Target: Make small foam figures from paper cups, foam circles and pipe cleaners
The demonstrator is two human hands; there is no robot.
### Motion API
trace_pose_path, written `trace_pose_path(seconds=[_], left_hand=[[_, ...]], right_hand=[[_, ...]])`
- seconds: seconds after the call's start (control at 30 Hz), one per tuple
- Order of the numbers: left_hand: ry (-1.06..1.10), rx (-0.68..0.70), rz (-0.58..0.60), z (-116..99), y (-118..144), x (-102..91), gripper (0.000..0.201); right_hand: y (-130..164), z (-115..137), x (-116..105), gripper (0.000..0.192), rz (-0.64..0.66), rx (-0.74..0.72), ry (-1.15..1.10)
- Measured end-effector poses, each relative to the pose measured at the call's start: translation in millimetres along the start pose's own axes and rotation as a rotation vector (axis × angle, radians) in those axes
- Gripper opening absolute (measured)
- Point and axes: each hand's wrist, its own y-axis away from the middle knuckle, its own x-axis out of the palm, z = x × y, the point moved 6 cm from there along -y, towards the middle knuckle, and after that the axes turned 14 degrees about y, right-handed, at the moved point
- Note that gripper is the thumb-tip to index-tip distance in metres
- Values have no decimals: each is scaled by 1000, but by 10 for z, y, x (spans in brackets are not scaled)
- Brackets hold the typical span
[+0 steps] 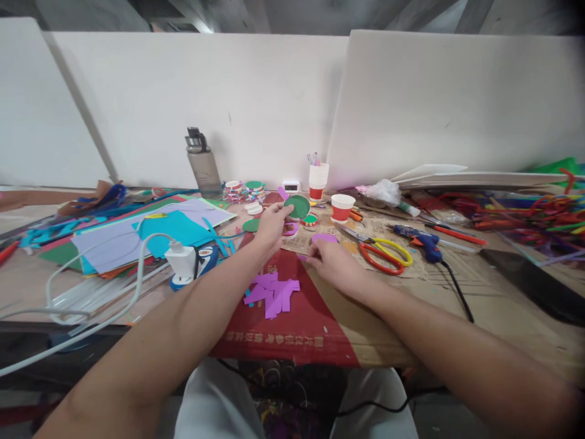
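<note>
My left hand pinches a green disc by its left edge, holding it above the red-brown cardboard sheet. A purple strip sticks out behind the disc, and a purple paper loop shows just below it. To the right, my right hand is closed around a purple paper strip, with its fingertips low over the cardboard. Between my forearms lies a loose pile of purple paper strips. A small green-topped round piece sits behind the hands.
Scissors, a red-and-white paper cup and a blue glue gun lie to the right. Coloured paper sheets, a white plug with its cable and a grey bottle stand left. White panels close off the back.
</note>
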Motion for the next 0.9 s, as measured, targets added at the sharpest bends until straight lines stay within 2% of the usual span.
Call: trace_pose_path(seconds=[0.13,0.23,0.4,0.63,0.9], left_hand=[[-40,-28,2,56,16,11,16],[-68,-41,33,108,63,61,13],[-59,-57,105,156,156,170,12],[-54,-62,126,140,190,204,13],[-58,-74,175,161,187,220,36]], right_hand=[[-114,-205,-124,9,-197,124,-628],[-158,-276,-150,13,-224,198,-872],[-191,-343,-126,21,-266,261,-916],[-220,-391,-76,22,-251,306,-922],[-219,-373,-82,22,-219,335,-965]])
